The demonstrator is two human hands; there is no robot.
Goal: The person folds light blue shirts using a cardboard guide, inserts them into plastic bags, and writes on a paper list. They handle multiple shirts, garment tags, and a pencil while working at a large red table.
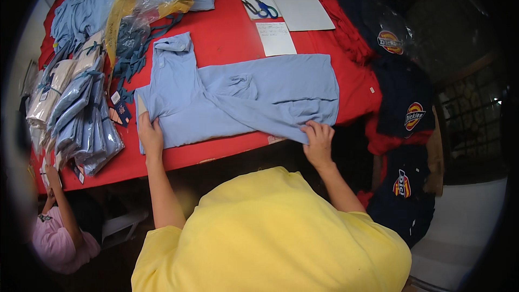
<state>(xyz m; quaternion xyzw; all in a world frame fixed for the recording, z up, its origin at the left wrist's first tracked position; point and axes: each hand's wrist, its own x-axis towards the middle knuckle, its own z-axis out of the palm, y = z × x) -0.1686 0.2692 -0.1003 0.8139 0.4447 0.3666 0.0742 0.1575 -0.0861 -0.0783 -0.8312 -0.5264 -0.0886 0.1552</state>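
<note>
A light blue long-sleeved shirt [232, 94] lies partly folded on the red-covered table [227, 43]. One sleeve stretches across its body toward the lower right; the other part sticks up at the far left. My right hand [318, 139] pinches the sleeve's end at the near edge. At the near left edge, my left hand [150, 134] has its fingers closed on the shirt's border. A pale beige pointed piece [141, 106], perhaps card, shows just above that hand. What lies under the cloth is hidden.
Bagged folded garments [81, 103] pile up at left, near clear plastic wrapping [143, 8] and more blue clothes [97, 5]. Scissors [262, 6] and papers [308, 8] lie at the back. Dark garments with patches [405, 97] hang at right. Another person's arm [65, 205] reaches in at lower left.
</note>
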